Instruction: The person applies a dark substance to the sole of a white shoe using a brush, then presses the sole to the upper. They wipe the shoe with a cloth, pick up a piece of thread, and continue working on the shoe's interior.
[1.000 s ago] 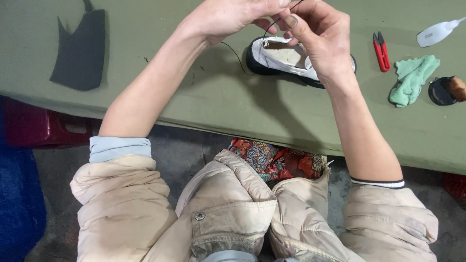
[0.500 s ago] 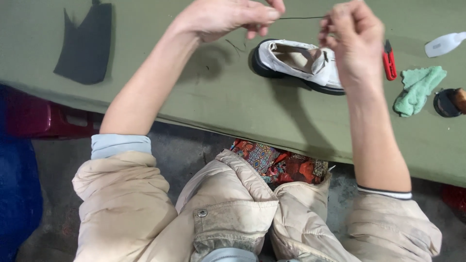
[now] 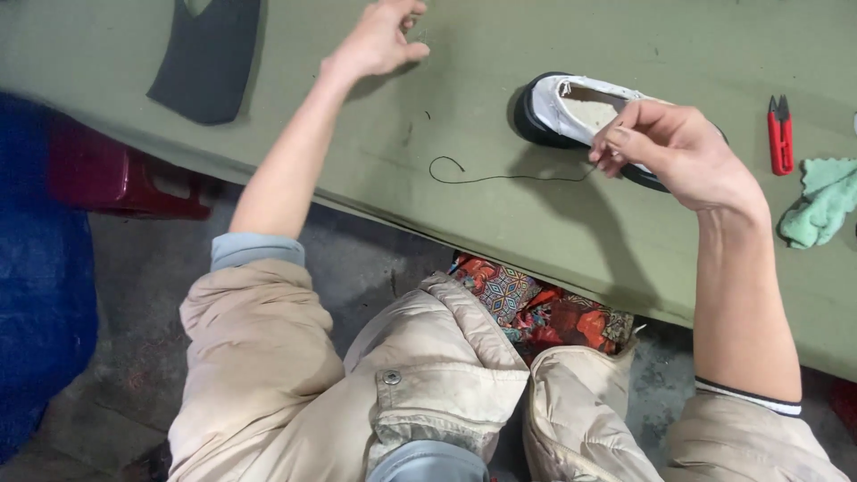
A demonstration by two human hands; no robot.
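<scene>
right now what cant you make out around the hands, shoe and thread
Head view only:
- Shoe: heel end hidden behind right hand.
- Thread: its end vanishes under the right fingers; any needle too small to tell.
- Left hand: fingertips at the top edge, any hold unclear.
- Green cloth: cut by right edge.

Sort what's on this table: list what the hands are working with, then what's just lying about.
In hand:
right hand pinching the dark thread
white shoe with black sole
left hand, reaching away, holds nothing visible

Lying about:
red snips
green cloth
dark cut piece
</scene>
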